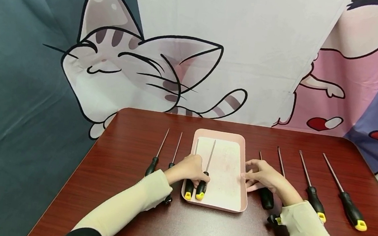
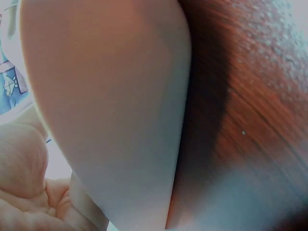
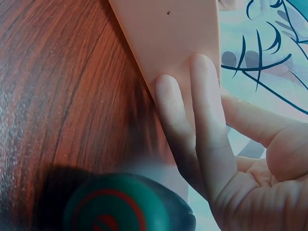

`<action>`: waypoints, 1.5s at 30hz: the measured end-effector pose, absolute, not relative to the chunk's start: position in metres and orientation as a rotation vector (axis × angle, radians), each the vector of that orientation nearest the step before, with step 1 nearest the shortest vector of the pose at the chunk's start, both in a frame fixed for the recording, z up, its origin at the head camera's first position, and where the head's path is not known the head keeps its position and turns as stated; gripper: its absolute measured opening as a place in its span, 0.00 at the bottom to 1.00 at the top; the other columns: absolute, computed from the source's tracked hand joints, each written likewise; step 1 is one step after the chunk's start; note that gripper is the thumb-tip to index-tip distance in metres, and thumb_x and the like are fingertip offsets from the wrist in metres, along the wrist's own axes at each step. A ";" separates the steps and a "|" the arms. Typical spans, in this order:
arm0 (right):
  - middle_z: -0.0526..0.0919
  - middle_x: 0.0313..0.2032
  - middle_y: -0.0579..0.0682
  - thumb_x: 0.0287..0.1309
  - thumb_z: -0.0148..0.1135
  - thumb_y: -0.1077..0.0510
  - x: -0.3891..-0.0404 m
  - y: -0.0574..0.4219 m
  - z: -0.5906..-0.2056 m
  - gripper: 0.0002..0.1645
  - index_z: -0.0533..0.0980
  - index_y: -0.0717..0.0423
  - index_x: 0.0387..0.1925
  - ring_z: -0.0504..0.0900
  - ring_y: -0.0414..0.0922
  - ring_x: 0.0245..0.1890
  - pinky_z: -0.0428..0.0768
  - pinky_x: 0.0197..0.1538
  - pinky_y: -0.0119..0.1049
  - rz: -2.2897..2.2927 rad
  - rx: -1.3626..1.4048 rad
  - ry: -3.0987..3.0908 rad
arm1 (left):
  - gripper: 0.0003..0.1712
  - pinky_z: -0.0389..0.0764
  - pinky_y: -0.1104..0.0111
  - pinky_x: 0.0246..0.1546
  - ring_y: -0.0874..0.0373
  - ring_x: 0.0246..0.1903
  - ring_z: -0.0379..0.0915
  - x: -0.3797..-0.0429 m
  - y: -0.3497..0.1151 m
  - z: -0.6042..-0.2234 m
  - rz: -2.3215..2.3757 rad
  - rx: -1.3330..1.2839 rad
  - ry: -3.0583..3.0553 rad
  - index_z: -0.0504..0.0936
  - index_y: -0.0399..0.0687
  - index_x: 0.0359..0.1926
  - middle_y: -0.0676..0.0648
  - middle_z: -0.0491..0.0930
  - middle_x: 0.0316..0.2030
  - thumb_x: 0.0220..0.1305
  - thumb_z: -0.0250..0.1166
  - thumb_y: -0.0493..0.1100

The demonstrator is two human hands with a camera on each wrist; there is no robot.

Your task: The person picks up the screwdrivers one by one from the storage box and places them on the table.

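Note:
A shallow pink tray (image 1: 242,195) with a pale inside lies on the table, two screwdrivers on its left part. My left hand (image 1: 191,168) reaches over the near left rim and grips the black handle of the right-hand screwdriver (image 1: 200,192). Beside it lies the other screwdriver (image 1: 188,191), partly covered by that hand. At the tray's right side, my right hand (image 1: 264,175) holds the edge. In the right wrist view, two fingers (image 3: 207,96) press the outer wall of the tray (image 3: 168,38), with the thumb at the rim. The left wrist view mostly shows the tray's outer wall (image 2: 110,96).
Two screwdrivers (image 1: 151,166) lie left of the tray, one partly behind the left forearm. Several more lie to the right, including a screwdriver (image 1: 267,198) beneath the right hand and one farthest right (image 1: 351,209). A patterned cloth (image 1: 256,31) hangs behind the brown table (image 1: 210,234).

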State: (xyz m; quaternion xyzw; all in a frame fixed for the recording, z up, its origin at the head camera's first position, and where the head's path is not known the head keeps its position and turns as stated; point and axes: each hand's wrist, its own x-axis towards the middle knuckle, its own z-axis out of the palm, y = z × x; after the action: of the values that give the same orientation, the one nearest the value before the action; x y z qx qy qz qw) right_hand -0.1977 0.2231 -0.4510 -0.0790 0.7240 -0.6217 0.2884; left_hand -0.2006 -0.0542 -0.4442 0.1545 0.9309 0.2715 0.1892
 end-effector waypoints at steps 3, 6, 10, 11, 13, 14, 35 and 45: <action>0.80 0.33 0.59 0.66 0.58 0.70 -0.197 0.223 -0.450 0.38 0.48 0.83 0.66 0.84 0.47 0.25 0.88 0.34 0.46 -1.661 -0.218 1.931 | 0.18 0.81 0.78 0.30 0.59 0.14 0.81 -0.200 -0.056 -0.442 0.821 0.432 2.570 0.81 0.41 0.13 0.49 0.78 0.09 0.53 0.73 0.44; 0.80 0.33 0.59 0.66 0.57 0.70 -0.197 0.223 -0.451 0.38 0.48 0.83 0.66 0.84 0.47 0.26 0.88 0.34 0.46 -1.661 -0.219 1.930 | 0.18 0.81 0.79 0.28 0.58 0.15 0.82 -0.200 -0.058 -0.441 0.848 0.440 2.546 0.82 0.41 0.13 0.48 0.79 0.10 0.54 0.73 0.43; 0.79 0.32 0.59 0.66 0.58 0.70 -0.198 0.224 -0.452 0.38 0.48 0.83 0.66 0.84 0.47 0.26 0.88 0.34 0.46 -1.660 -0.210 1.930 | 0.18 0.80 0.79 0.29 0.59 0.15 0.82 -0.199 -0.059 -0.439 0.850 0.462 2.542 0.83 0.41 0.13 0.48 0.80 0.11 0.54 0.72 0.43; 0.79 0.32 0.59 0.66 0.58 0.70 -0.197 0.224 -0.452 0.38 0.48 0.84 0.66 0.84 0.47 0.26 0.88 0.33 0.46 -1.660 -0.217 1.930 | 0.18 0.80 0.79 0.29 0.59 0.16 0.82 -0.199 -0.059 -0.439 0.850 0.465 2.539 0.83 0.41 0.13 0.47 0.80 0.11 0.54 0.72 0.43; 0.79 0.32 0.59 0.66 0.58 0.70 -0.197 0.223 -0.451 0.38 0.48 0.83 0.66 0.84 0.47 0.26 0.88 0.33 0.46 -1.663 -0.211 1.928 | 0.18 0.80 0.79 0.29 0.60 0.16 0.82 -0.199 -0.059 -0.439 0.861 0.462 2.530 0.84 0.41 0.13 0.47 0.80 0.11 0.54 0.72 0.44; 0.79 0.32 0.59 0.66 0.58 0.70 -0.197 0.223 -0.451 0.38 0.48 0.83 0.66 0.84 0.47 0.26 0.88 0.33 0.46 -1.663 -0.213 1.927 | 0.18 0.80 0.78 0.28 0.60 0.15 0.82 -0.199 -0.059 -0.439 0.873 0.459 2.525 0.84 0.41 0.13 0.47 0.80 0.11 0.54 0.73 0.44; 0.80 0.32 0.58 0.65 0.59 0.69 -0.198 0.224 -0.452 0.39 0.48 0.83 0.66 0.84 0.47 0.25 0.88 0.33 0.45 -1.658 -0.212 1.932 | 0.10 0.86 0.66 0.23 0.52 0.19 0.83 -0.198 -0.067 -0.441 1.247 0.327 2.219 0.84 0.35 0.23 0.45 0.83 0.19 0.57 0.73 0.38; 0.80 0.33 0.58 0.65 0.58 0.70 -0.197 0.222 -0.451 0.39 0.47 0.83 0.67 0.84 0.47 0.25 0.88 0.33 0.46 -1.664 -0.195 1.926 | 0.09 0.85 0.68 0.23 0.58 0.17 0.81 -0.198 -0.070 -0.440 1.296 0.297 2.179 0.86 0.37 0.27 0.44 0.83 0.20 0.58 0.73 0.39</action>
State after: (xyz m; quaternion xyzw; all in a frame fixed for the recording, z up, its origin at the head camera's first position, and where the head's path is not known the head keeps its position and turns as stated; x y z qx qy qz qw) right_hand -0.1969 0.2223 -0.4507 -0.0729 0.7220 -0.6239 0.2901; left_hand -0.1980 -0.0698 -0.4398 0.1115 0.8169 0.4858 0.2903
